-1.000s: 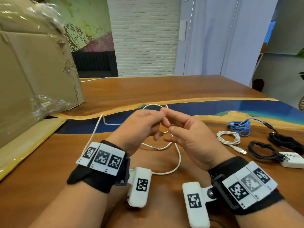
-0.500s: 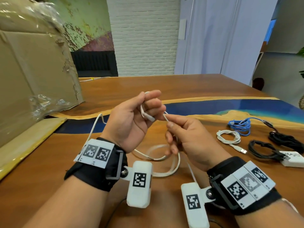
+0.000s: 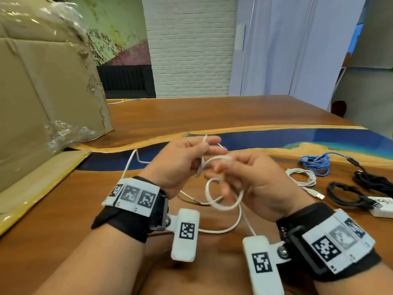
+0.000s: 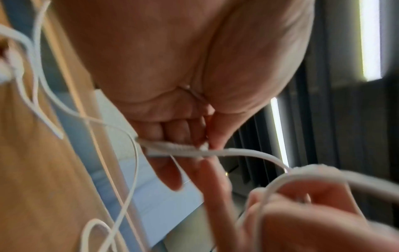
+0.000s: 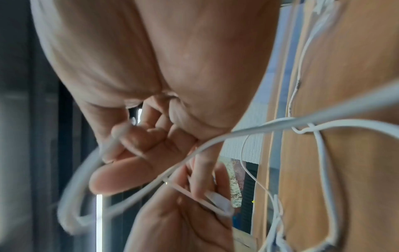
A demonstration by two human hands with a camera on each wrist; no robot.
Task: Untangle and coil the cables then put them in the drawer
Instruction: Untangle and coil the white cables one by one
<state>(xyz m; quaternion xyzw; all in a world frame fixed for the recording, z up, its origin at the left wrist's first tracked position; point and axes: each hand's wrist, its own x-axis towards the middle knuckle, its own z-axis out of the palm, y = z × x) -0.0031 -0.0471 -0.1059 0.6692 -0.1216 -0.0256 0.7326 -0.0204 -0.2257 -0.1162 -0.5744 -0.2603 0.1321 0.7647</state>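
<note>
Holding station left to right: cardboard box (image 3: pixel 46 86) at table's left edge; left hand (image 3: pixel 180 160) pinches white cable (image 3: pixel 225 206) near its plug, raised above wooden table (image 3: pixel 191 116); right hand (image 3: pixel 255 179) has fingers curled around a loop of same cable; coiled white cable (image 3: pixel 302 177), blue cable (image 3: pixel 316 163), black cables (image 3: pixel 348 192) lie right.

Two white cables (image 3: pixel 225 201) (image 3: pixel 302 177), one blue (image 3: pixel 316 163), two black (image 3: pixel 348 194) (image 3: pixel 374 182), one box (image 3: pixel 42 86).
</note>
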